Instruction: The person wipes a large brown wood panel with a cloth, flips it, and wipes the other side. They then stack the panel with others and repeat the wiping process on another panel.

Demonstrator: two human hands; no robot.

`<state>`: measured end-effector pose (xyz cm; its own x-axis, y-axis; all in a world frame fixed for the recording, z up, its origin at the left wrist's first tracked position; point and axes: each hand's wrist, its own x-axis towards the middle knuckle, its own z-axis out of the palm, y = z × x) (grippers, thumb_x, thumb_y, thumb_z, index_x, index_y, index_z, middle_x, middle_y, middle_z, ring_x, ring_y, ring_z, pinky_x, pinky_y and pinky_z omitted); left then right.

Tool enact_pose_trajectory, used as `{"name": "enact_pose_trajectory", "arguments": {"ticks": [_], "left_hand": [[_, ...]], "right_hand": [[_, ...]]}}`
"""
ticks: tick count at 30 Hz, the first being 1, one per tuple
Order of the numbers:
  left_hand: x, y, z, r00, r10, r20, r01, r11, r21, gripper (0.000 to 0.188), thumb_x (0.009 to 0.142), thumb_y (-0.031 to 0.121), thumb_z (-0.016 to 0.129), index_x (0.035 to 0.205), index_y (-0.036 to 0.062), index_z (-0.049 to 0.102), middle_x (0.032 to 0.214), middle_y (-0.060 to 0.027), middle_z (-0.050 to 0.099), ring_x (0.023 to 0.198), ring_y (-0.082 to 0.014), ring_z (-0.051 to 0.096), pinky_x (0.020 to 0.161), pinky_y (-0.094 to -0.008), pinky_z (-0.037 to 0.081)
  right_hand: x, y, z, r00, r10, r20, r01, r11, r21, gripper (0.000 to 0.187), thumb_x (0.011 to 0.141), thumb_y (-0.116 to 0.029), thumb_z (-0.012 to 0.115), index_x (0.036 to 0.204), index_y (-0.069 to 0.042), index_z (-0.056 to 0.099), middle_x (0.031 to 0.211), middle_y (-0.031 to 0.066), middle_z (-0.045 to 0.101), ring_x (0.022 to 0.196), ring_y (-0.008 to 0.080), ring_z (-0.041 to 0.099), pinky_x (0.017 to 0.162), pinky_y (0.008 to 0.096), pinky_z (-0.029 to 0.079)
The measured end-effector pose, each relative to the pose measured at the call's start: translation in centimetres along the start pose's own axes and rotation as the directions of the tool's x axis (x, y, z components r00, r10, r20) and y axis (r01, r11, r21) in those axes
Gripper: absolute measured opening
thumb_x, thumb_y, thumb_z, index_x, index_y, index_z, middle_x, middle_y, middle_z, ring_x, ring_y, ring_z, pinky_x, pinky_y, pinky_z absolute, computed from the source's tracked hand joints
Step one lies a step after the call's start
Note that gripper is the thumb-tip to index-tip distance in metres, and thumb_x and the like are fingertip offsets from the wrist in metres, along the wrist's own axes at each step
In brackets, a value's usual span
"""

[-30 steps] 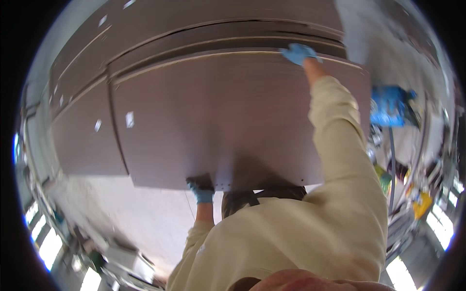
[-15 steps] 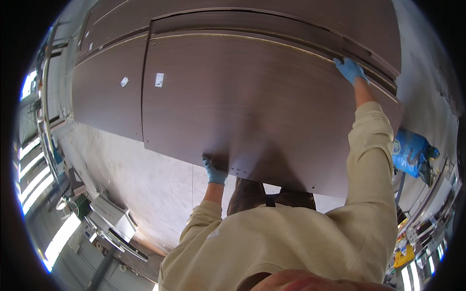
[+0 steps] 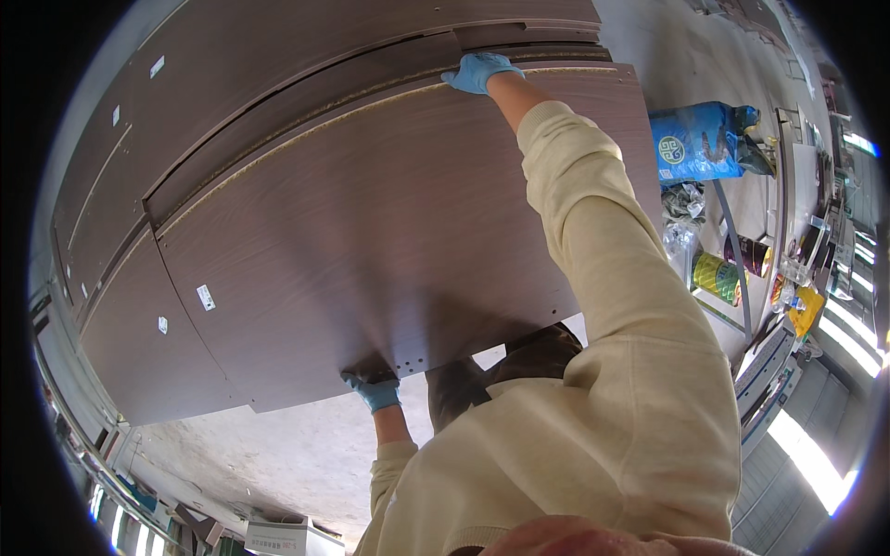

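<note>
A large dark brown wood-grain panel (image 3: 389,213) lies in front of me, with a small white label near its left end and drilled holes by its near edge. My left hand (image 3: 375,393), in a blue glove, grips the near edge beside a cluster of holes. Some of its fingers are hidden at the edge. On the far edge, toward the right end, my blue-gloved right hand (image 3: 482,74) has its fingers curled over the rim. Both hands hold the same panel.
More brown panels (image 3: 278,46) lie beyond and to the left. A blue printed bag (image 3: 697,144) stands off the right end, with a yellow-green container (image 3: 718,278) and clutter nearby. A light cardboard box (image 3: 287,537) sits at the lower left on the pale floor (image 3: 250,454).
The view has swung to the right, so the panels appear farther left and more of the clutter at right shows. Both hands keep their hold at about the same places on the panel.
</note>
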<state>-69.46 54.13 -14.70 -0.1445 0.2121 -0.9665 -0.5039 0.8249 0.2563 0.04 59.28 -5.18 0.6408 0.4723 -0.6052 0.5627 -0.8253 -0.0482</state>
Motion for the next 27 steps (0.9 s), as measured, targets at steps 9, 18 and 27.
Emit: {"name": "enact_pose_trajectory", "arguments": {"ticks": [9,18,27], "left_hand": [[-0.7,-0.7,0.3,0.994,0.065,0.088,-0.066,0.998,0.001,0.075,0.079,0.071,0.075,0.13,0.0164,0.068,0.129,-0.0062,0.07,0.119,-0.0293,0.064,0.112,-0.0499,0.05],[0.1,1.1,0.9,0.957,0.067,0.281,-0.021,0.986,-0.164,0.057,0.094,0.064,0.063,0.118,0.0131,0.073,0.11,-0.0049,0.075,0.099,-0.0267,0.07,0.098,-0.0421,0.058],[-1.1,1.8,1.1,0.972,0.135,0.193,-0.092,0.972,-0.216,0.074,0.096,0.067,0.062,0.144,0.0113,0.059,0.144,-0.0097,0.062,0.13,-0.0337,0.058,0.115,-0.0501,0.047]], "right_hand": [[-0.5,-0.4,-0.3,1.0,0.029,0.004,-0.029,0.999,-0.039,0.068,0.101,-0.065,0.048,0.137,-0.011,0.068,0.143,0.0128,0.065,0.134,0.0367,0.059,0.112,0.0496,0.048],[2.4,-0.5,1.6,0.994,-0.084,-0.073,0.081,0.996,-0.045,0.083,0.096,-0.069,0.052,0.145,-0.002,0.058,0.153,0.0236,0.055,0.141,0.04,0.053,0.117,0.0498,0.041],[5.0,0.8,3.5,0.983,-0.096,-0.156,0.092,0.995,-0.028,0.081,0.095,-0.067,0.054,0.132,0.004,0.068,0.137,0.0322,0.062,0.131,0.0458,0.059,0.112,0.0493,0.046]]}}
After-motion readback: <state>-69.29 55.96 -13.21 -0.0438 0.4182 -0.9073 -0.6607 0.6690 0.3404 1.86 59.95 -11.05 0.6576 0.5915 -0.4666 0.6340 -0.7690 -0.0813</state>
